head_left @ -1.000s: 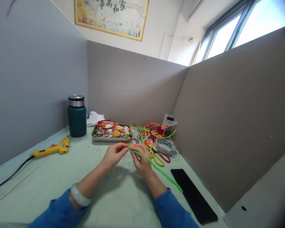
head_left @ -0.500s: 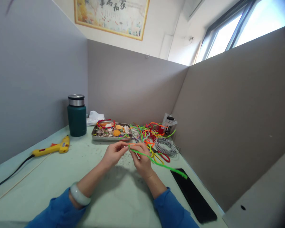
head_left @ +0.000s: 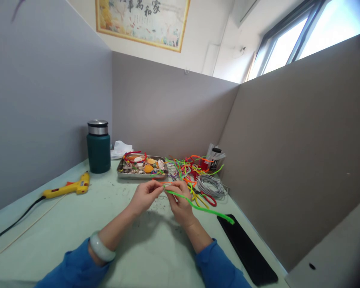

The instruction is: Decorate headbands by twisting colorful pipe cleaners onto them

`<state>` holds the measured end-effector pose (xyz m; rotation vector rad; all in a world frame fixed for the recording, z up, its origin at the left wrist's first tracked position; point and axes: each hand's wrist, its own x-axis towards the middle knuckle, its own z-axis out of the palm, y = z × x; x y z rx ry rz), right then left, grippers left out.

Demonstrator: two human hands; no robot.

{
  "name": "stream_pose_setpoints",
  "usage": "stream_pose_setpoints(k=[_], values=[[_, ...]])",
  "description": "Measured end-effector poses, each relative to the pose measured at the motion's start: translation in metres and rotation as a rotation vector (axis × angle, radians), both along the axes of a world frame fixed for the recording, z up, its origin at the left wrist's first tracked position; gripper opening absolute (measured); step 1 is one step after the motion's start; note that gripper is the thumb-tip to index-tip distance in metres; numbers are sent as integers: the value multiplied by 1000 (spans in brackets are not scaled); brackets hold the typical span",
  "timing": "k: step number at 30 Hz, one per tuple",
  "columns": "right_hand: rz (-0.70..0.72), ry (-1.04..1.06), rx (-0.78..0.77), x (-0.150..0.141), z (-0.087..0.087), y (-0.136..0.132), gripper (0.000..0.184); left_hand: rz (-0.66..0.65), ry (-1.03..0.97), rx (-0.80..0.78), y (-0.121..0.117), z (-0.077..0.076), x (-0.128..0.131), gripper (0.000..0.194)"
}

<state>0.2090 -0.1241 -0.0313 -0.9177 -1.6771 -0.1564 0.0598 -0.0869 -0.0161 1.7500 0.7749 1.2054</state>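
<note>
Over the middle of the table, my left hand and my right hand meet fingertip to fingertip. Both are pinched on a bright green pipe cleaner, whose long tail passes under my right fingers and sticks out to the right, above a black flat slab. An orange pipe cleaner shows just behind the fingertips; whether it is joined to the green one I cannot tell. My fingers hide the spot where the strands meet.
Behind my hands are a metal tray of shells, tangled pipe cleaners, a grey wire coil and scissors. A yellow glue gun, thin stick and green flask stand left; the black slab lies right.
The view has shifted slightly. More of the orange strand shows behind my fingertips, and the green tail's end sits a little higher. Both hands keep their pinch.
</note>
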Motion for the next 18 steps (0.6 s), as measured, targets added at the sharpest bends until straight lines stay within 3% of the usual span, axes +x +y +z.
stream_pose_setpoints(k=[8, 18], values=[[-5, -29, 24, -1, 2, -1, 15, 27, 29, 31, 2, -3, -1, 26], [57, -63, 17, 6, 7, 0, 23, -47, 55, 9, -4, 8, -3, 27]])
